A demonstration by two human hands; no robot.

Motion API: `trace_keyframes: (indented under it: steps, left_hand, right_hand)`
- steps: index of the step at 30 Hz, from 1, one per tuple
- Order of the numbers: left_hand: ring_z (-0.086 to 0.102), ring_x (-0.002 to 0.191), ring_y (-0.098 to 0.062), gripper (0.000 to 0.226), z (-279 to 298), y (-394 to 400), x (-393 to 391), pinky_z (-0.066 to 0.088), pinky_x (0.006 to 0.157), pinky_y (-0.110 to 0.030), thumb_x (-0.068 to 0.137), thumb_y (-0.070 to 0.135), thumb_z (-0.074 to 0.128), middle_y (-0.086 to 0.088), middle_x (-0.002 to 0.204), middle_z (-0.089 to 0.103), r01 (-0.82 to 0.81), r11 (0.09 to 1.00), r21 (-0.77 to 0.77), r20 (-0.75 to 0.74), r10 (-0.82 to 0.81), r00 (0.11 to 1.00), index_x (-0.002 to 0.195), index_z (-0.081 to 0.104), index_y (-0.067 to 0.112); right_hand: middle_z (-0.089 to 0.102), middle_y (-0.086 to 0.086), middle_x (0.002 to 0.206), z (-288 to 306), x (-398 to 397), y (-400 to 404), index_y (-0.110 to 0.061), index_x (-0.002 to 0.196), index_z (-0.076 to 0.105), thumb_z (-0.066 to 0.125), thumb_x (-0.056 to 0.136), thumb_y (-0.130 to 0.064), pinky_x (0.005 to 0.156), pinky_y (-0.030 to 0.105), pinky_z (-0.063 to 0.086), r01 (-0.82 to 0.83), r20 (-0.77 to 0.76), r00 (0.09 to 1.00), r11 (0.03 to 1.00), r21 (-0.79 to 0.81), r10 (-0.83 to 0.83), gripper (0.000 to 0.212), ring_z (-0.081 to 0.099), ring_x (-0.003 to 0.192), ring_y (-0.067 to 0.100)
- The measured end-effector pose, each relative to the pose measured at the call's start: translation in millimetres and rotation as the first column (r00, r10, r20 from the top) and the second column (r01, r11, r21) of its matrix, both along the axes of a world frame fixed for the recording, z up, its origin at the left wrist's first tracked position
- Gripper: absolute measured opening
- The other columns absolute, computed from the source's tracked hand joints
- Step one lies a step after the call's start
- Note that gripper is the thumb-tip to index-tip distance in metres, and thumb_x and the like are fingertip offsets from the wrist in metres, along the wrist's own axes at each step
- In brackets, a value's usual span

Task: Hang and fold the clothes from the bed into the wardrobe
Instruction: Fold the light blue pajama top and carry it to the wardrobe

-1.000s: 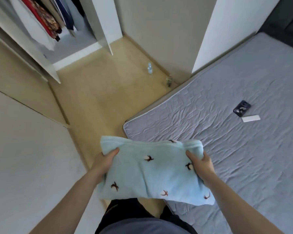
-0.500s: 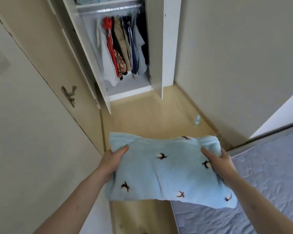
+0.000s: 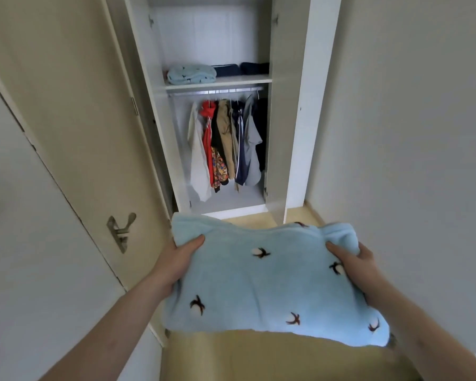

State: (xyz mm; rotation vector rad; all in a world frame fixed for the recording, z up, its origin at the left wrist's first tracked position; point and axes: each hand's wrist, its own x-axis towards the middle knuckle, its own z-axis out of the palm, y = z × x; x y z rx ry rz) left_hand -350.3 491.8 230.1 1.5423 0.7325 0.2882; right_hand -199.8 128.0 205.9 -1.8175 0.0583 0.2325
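I carry a folded light-blue fleece garment (image 3: 261, 284) with small dark bird prints, held flat in front of me. My left hand (image 3: 180, 259) grips its left edge, thumb on top. My right hand (image 3: 353, 264) grips its right edge the same way. Straight ahead stands the open white wardrobe (image 3: 297, 119). Its shelf (image 3: 217, 80) holds a folded light-blue item (image 3: 191, 74) and two dark folded items (image 3: 239, 69). Below the shelf, several clothes (image 3: 226, 144) hang on a rail.
A beige door with a metal handle (image 3: 121, 229) stands close on the left. A plain wall runs along the right. Wooden floor (image 3: 259, 358) lies between me and the wardrobe.
The view has swung from the bed up to the wardrobe, which now looks nearer. Both hands keep the same grip on the blue garment. The bed has left the frame.
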Motion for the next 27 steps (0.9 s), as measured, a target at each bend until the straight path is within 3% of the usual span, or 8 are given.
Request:
trace_keyframes:
  steps: [5, 9, 11, 14, 19, 22, 25, 27]
  left_hand:
    - [0.076, 0.083, -0.012, 0.031, 35, 42, 77, 0.055, 0.067, -0.028, 0.082, 0.047, 0.081, 0.012, 0.09, 0.079, -0.054, 0.998, 0.039, 0.027, 0.053, 0.998, 0.102, 0.076, 0.024]
    - [0.075, 0.087, -0.016, 0.033, 76, 85, 135, 0.057, 0.07, -0.032, 0.08, 0.054, 0.08, 0.014, 0.085, 0.079, -0.07, 0.99, 0.123, 0.049, 0.064, 0.997, 0.097, 0.076, 0.025]
    - [0.076, 0.089, -0.019, 0.038, 93, 108, 164, 0.059, 0.076, -0.038, 0.079, 0.056, 0.08, 0.01, 0.089, 0.079, -0.08, 0.986, 0.148, 0.07, 0.071, 0.995, 0.101, 0.077, 0.025]
    - [0.075, 0.088, -0.019, 0.042, 114, 144, 205, 0.058, 0.07, -0.035, 0.078, 0.059, 0.08, 0.01, 0.089, 0.079, -0.091, 0.979, 0.184, 0.093, 0.075, 0.993, 0.102, 0.076, 0.025]
    - [0.073, 0.095, -0.022, 0.048, 134, 212, 280, 0.058, 0.076, -0.038, 0.08, 0.057, 0.08, 0.004, 0.104, 0.077, -0.092, 0.98, 0.179, 0.129, 0.069, 0.989, 0.114, 0.072, 0.023]
    - [0.072, 0.101, -0.025, 0.049, 144, 252, 325, 0.058, 0.089, -0.045, 0.082, 0.054, 0.079, 0.0, 0.111, 0.075, -0.075, 0.984, 0.16, 0.145, 0.052, 0.988, 0.12, 0.071, 0.022]
    - [0.072, 0.098, -0.025, 0.049, 155, 289, 369, 0.058, 0.081, -0.04, 0.082, 0.05, 0.08, -0.001, 0.11, 0.075, -0.098, 0.983, 0.153, 0.176, 0.07, 0.982, 0.119, 0.071, 0.019]
    - [0.072, 0.099, -0.027, 0.051, 160, 313, 399, 0.059, 0.087, -0.044, 0.082, 0.048, 0.081, -0.004, 0.111, 0.075, -0.097, 0.985, 0.144, 0.196, 0.068, 0.978, 0.12, 0.071, 0.016]
  right_hand:
    - [0.079, -0.01, 0.088, 35, 98, 50, -0.032, 0.109, 0.072, 0.083, 0.079, -0.049, 0.073, 0.037, 0.06, -0.055, 0.03, 0.998, 0.998, 0.043, 0.054, 0.036, 0.075, 0.089, 0.019]
    - [0.08, -0.001, 0.096, 67, 166, 98, -0.024, 0.109, 0.074, 0.084, 0.081, -0.044, 0.087, 0.048, 0.062, -0.104, 0.063, 0.993, 0.992, 0.071, 0.099, 0.036, 0.076, 0.092, 0.025]
    - [0.08, -0.001, 0.095, 84, 200, 123, -0.022, 0.109, 0.075, 0.084, 0.082, -0.042, 0.087, 0.045, 0.062, -0.111, 0.09, 0.991, 0.99, 0.085, 0.104, 0.035, 0.076, 0.091, 0.024]
    - [0.08, -0.004, 0.088, 104, 248, 161, -0.024, 0.106, 0.074, 0.082, 0.082, -0.043, 0.076, 0.037, 0.062, -0.125, 0.115, 0.987, 0.987, 0.101, 0.113, 0.032, 0.077, 0.084, 0.021]
    - [0.079, -0.01, 0.081, 130, 326, 229, -0.027, 0.104, 0.074, 0.083, 0.081, -0.046, 0.063, 0.028, 0.057, -0.139, 0.151, 0.981, 0.982, 0.131, 0.119, 0.031, 0.077, 0.075, 0.015]
    - [0.08, -0.005, 0.087, 144, 370, 271, -0.025, 0.11, 0.073, 0.083, 0.08, -0.046, 0.064, 0.029, 0.057, -0.128, 0.167, 0.98, 0.983, 0.134, 0.105, 0.038, 0.077, 0.079, 0.017]
    - [0.079, -0.003, 0.095, 158, 409, 306, -0.023, 0.116, 0.071, 0.083, 0.079, -0.047, 0.065, 0.029, 0.056, -0.117, 0.183, 0.979, 0.985, 0.13, 0.092, 0.046, 0.075, 0.085, 0.019]
    - [0.078, -0.002, 0.1, 164, 434, 327, -0.022, 0.119, 0.07, 0.083, 0.078, -0.049, 0.069, 0.031, 0.057, -0.101, 0.192, 0.979, 0.986, 0.131, 0.075, 0.05, 0.075, 0.089, 0.021]
